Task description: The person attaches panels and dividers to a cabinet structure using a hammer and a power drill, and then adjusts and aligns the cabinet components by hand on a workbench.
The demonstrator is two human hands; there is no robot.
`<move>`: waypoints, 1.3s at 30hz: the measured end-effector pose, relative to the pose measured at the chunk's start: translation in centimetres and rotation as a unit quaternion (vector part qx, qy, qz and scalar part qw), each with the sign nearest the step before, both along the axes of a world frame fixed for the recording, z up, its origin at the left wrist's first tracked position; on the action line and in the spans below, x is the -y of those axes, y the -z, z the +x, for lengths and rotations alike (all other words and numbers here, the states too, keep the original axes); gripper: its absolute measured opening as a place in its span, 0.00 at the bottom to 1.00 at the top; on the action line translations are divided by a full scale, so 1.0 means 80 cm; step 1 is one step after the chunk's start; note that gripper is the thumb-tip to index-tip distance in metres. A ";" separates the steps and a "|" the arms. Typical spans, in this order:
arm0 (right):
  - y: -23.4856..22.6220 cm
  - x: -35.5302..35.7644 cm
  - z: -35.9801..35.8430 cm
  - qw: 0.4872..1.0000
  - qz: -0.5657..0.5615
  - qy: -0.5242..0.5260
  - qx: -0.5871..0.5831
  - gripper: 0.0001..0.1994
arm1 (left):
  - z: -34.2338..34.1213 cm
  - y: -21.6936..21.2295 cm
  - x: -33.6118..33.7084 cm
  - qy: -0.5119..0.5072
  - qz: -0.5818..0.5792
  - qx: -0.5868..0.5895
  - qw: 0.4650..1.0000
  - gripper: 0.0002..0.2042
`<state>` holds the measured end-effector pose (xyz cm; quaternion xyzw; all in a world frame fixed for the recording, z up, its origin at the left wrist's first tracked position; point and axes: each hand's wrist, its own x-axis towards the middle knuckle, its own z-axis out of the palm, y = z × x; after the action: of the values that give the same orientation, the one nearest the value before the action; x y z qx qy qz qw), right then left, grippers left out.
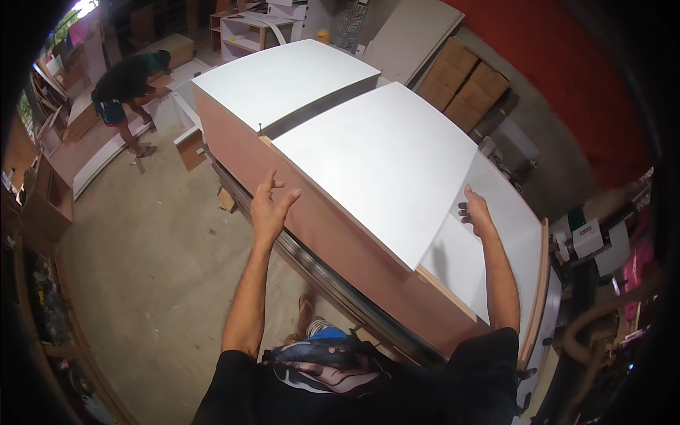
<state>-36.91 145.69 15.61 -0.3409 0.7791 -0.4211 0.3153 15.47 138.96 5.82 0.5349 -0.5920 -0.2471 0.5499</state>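
A large wooden cabinet carcass with a reddish-brown side (pixel 319 225) lies in front of me. Across its top rests a white panel (pixel 382 170), and beyond a gap is a second white panel (pixel 287 81). My left hand (pixel 269 212) hovers by the brown side, thumb and fingers apart, holding nothing. Past the near panel's right edge, my right hand (pixel 477 215) is raised over the white inner surface (pixel 453 273), thumb up and fingers loosely bent, with nothing visible in it. A small nail or screw (pixel 260 129) stands upright at the far panel's corner.
A dark metal rail (pixel 312 265) runs below the cabinet's near side. At the far left another person (pixel 127 88) bends over white boards. Brown cardboard boxes (pixel 464 78) and a leaning board (pixel 411 39) stand behind. Tools and machinery (pixel 591 241) crowd the right.
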 end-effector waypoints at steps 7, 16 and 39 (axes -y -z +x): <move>0.099 0.077 -0.014 0.981 -0.170 0.080 0.037 0.32 | 0.025 -0.014 0.089 0.030 -0.070 -0.003 0.997 0.41; 0.064 0.066 0.026 0.973 -0.152 0.168 0.039 0.29 | 0.028 -0.003 0.113 0.072 0.006 -0.101 0.992 0.36; 0.053 0.100 0.029 0.961 -0.082 0.201 -0.173 0.24 | 0.003 0.023 0.132 0.010 -0.082 -0.185 0.979 0.38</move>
<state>-34.59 137.66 11.38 -0.2696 0.8373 -0.4724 0.0558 15.72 128.44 3.98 0.4268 -0.5033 -0.2979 0.6898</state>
